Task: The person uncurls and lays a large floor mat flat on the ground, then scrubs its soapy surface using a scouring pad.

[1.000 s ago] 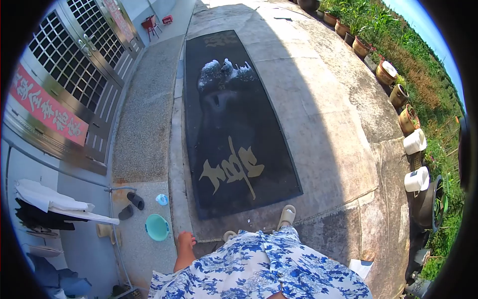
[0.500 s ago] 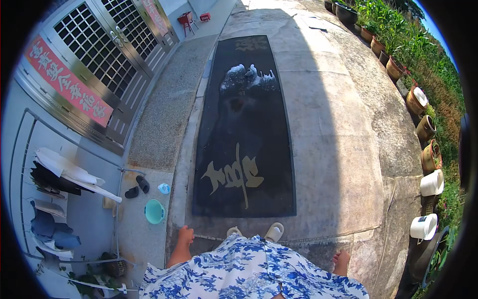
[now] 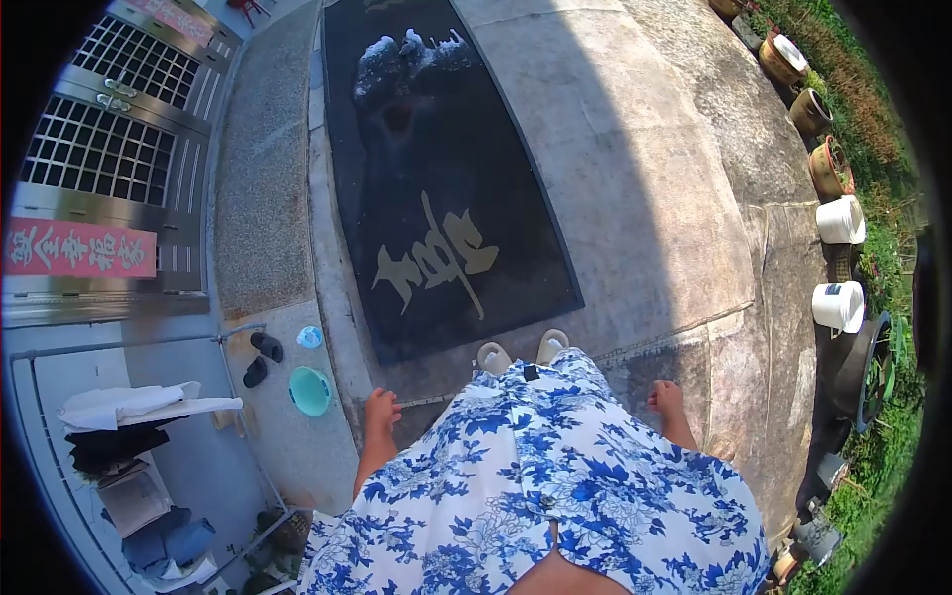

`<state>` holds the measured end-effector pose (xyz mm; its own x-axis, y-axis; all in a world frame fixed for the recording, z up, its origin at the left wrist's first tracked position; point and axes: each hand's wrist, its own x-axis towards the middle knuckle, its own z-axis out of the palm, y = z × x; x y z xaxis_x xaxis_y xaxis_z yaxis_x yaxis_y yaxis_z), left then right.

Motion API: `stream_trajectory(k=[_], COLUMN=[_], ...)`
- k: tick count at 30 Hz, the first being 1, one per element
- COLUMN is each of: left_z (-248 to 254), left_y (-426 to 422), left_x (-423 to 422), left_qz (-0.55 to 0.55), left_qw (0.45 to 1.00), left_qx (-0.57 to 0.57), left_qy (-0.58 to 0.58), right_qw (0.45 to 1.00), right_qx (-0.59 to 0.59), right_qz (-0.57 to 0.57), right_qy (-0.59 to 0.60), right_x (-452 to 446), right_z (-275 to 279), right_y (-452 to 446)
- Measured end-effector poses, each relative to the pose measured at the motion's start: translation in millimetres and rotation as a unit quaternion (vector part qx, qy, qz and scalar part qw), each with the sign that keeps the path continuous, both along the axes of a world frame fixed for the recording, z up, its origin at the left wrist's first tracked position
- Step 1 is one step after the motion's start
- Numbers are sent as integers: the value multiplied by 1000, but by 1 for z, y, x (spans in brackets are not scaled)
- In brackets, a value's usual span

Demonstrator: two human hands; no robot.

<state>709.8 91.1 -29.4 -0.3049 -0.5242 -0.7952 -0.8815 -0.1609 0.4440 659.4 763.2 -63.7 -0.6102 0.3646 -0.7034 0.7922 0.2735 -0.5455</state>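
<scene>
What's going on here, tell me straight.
A person in a blue-and-white floral garment stands just off the near edge of a dark mat. The left hand and right hand hang out at the sides, with nothing visible in either. A white, foamy-looking patch lies toward the mat's far end. A green basin sits on the ground to the left.

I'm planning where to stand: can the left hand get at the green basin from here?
Probably not without bending or stepping: the left hand hangs at standing height, while the green basin sits on the ground. Nothing visible blocks the way between them.
</scene>
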Motion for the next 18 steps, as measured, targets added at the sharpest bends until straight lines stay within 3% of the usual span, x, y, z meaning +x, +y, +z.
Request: stream_trajectory(k=[3,7,10,11,13,16,17,18], left_z=[-12,-9,-9,-9,-13,-5,3,9], left_y=[-22,-33,-25,-18,0,58,84,106], left_x=[-12,-30,-75,-92,-127,-189,-212,-227], left_qz=[10,45,95,96,101,91,81,90], left_qw=[999,998,994,995,995,996,996,995], left_qx=[13,6,8,10,10,-15,-29,-32], left_qy=[-35,-51,-48,-36,-10,19,2,-11], right_qw=[995,994,996,993,986,992,992,988], right_qx=[16,-2,28,31,6,-14,1,-17], right_qz=[-99,-97,24,110,168,114,62,-61], right_qy=[-24,-46,-77,-26,0,-44,-106,-139], right_x=[20,42,39,43,11,-86,-123,-138], right_z=[25,21,18,1,-1,22,16,12], right_y=[-20,-25,-19,-7,10,47,68,87])
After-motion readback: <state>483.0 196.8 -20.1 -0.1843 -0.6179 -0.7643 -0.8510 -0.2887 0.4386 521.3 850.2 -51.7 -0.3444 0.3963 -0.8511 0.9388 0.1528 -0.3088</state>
